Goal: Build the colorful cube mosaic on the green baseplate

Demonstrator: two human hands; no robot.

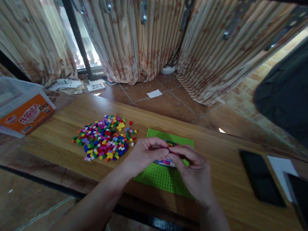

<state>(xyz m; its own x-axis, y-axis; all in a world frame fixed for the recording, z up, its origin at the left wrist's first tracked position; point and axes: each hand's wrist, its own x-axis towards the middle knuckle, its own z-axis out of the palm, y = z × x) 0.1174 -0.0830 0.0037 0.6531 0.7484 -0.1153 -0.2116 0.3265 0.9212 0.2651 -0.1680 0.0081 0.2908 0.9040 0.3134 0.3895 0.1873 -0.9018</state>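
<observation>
A green studded baseplate [159, 177] lies on the wooden table, with several coloured toy bricks [167, 162] built up on its middle, partly covered by my hands. Above them my left hand [148, 153] is closed, its thumb and forefinger pinched together. My right hand [192, 167] comes in from the other side, also in a pinch, and the fingertips of both hands meet. Whatever sits between the fingertips is too small and hidden to name. To the left of the baseplate spreads a loose pile of small multicoloured bricks [106, 139].
At the left end stands a clear plastic box [28, 92] with an orange label. Two dark flat devices, one a black slab [261, 178] and one a phone-like slab [306, 202], lie on the right around a white paper [280, 167]. Beyond the table [217, 155] hang patterned curtains [152, 46].
</observation>
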